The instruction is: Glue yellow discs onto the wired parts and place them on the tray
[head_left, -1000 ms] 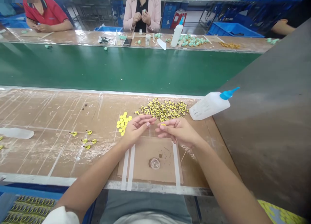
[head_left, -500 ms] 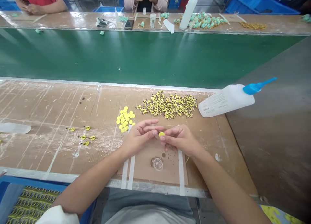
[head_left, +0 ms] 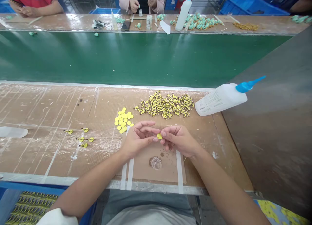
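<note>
A small yellow disc [head_left: 159, 136] is pinched in the fingertips of my right hand [head_left: 179, 141]. My left hand [head_left: 138, 140] is curled just beside it, its fingertips at the disc's edge and its fingers apart. Both hands hover over a cardboard pad [head_left: 143, 169] taped to the bench, which holds a small clear dish of glue [head_left: 155, 163]. Beyond them lie a cluster of yellow discs [head_left: 123, 120] and a heap of small yellow-and-black pieces [head_left: 165, 104].
A white glue bottle with a blue nozzle [head_left: 220, 99] lies at the bench's right end, beside a grey panel [head_left: 268, 137]. Several finished yellow pieces [head_left: 84, 137] sit at left. A green conveyor belt [head_left: 122, 59] separates me from co-workers across it. A crate [head_left: 30, 207] sits below left.
The hands have drawn closer together, with the yellow disc now held at the fingertips between them. The whole scene has shifted slightly in view as my head moved.
</note>
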### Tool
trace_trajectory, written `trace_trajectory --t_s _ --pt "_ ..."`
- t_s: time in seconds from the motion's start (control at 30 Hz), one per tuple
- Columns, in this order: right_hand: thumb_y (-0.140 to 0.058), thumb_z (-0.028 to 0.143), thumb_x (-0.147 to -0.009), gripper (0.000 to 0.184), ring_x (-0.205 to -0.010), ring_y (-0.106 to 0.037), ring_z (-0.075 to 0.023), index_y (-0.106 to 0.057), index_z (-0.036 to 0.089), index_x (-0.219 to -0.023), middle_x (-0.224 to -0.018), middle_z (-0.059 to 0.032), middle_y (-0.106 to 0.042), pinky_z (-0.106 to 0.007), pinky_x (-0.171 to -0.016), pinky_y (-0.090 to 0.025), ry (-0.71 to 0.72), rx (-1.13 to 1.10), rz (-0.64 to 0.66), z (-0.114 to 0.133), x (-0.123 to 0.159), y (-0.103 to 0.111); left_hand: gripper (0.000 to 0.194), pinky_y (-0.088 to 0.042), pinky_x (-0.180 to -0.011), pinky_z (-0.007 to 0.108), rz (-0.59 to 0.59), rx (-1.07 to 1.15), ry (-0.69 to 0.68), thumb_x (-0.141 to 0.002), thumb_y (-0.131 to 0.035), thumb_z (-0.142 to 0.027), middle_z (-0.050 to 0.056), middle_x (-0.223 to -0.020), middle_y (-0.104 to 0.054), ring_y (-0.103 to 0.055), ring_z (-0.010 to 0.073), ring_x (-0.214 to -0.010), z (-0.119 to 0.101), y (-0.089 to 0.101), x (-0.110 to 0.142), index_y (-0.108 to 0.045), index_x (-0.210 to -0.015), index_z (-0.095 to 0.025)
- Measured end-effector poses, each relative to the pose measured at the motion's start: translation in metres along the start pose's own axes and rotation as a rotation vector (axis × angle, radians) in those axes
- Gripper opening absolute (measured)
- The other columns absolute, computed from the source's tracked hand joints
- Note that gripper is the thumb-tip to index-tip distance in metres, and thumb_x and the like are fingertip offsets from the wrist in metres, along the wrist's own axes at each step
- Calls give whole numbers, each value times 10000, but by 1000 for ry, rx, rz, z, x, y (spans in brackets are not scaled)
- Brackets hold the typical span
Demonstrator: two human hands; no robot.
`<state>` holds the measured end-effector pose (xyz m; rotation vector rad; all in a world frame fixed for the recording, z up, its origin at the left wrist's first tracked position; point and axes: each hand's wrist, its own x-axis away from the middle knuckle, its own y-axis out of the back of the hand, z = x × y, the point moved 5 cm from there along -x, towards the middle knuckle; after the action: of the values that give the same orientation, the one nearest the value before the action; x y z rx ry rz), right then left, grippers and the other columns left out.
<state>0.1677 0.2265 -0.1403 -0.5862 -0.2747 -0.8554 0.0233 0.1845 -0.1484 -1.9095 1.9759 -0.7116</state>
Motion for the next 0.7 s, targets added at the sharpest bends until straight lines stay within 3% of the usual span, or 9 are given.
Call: trace_trajectory --t_s 0.27,0.47,0.6,0.7 --pt "-860 499 -666 362 -495 -607 -85 -733 164 -714 -682 -20 -709 -169 -411 -415 64 -16 -21 -5 1 -6 495 -599 -749 357 15 -4 -42 -669 -858 -113 67 -988 -788 -751 207 -740 -4 -1 2 -650 -1109 -206" --pt "-870 460 -670 330 -518 -583 -86 -739 184 -795 -644 9 -671 -184 -454 -436 58 -15 19 -9 -1 -10 486 -587 -750 310 -39 -77 -123 -648 -866 -87 41 -924 -787 -743 187 -779 -6 7 2 -654 -1067 -212" --pt "-858 493 -666 351 -502 -536 -73 -725 177 -741 -639 7 -654 -193 -460 -413 74 1 -36 -8 -1 -7 534 -570 -763 287 -27 -102 -147 -602 -888 -71 21 -877 -772 -722 162 -779 -8 7 3 -661 -1065 -213" --pt "-822 533 -698 382 -479 -506 -76 -709 174 -764 -627 11 -631 -212 -460 -398 162 110 -106 -1 0 -3 477 -558 -744 266 -31 -115 -96 -640 -879 -113 15 -817 -752 -709 151 -759 -7 7 2 -672 -1061 -200"
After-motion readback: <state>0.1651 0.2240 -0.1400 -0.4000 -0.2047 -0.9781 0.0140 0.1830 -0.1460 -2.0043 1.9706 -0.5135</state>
